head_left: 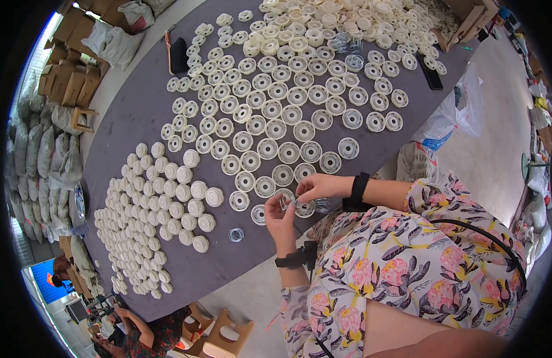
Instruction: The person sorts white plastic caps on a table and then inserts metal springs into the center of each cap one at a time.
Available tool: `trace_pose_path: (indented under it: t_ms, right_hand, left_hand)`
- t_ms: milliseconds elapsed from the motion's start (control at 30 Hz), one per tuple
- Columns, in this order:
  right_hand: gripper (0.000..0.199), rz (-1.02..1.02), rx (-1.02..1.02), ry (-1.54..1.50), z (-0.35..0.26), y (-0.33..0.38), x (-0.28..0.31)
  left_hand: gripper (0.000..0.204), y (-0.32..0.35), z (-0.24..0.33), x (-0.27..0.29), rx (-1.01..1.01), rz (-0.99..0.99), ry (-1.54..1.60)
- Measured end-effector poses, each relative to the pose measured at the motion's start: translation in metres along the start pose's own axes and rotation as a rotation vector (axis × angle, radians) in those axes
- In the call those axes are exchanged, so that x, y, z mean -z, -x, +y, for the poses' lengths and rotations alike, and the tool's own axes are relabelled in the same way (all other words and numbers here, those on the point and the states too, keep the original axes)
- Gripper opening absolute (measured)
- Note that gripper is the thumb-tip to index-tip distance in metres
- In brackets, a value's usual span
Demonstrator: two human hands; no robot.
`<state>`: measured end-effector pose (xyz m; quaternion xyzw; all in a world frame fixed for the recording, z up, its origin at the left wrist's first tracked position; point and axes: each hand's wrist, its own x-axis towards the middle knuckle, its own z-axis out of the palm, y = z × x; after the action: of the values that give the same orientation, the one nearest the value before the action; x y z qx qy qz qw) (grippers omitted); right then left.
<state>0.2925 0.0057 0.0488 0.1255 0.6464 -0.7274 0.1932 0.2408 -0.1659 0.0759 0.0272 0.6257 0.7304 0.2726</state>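
Observation:
My left hand (280, 219) and my right hand (319, 186) meet at the near edge of a grey table (139, 113). Between their fingertips they pinch a small clear ring (286, 201). The hands hover just above a white round cap (304, 208) lying open side up. Another clear ring (236, 234) lies loose on the table to the left of my left hand. Both wrists wear black bands.
Rows of open white round caps (288, 107) cover the table's middle, with a loose heap (341, 21) at the far end. Closed white caps (150, 215) stand in rows at the left. A dark phone (430, 76) lies at the right edge. Sacks and cardboard boxes (67, 77) line the floor; another person (150, 334) sits below.

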Motion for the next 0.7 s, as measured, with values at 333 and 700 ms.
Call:
trace_pose_path:
  t_ms: [333,700]
  right_hand:
    - [0.046,0.171,-0.255,-0.133,-0.010,-0.002,-0.004]
    - [0.037,-0.076,-0.333,-0.440,-0.022,-0.005,0.015]
  left_hand:
    - [0.032,-0.002,-0.001,-0.004,-0.075,-0.086,-0.132]
    - [0.030,-0.006,0.000,-0.003,0.011,-0.002,0.074]
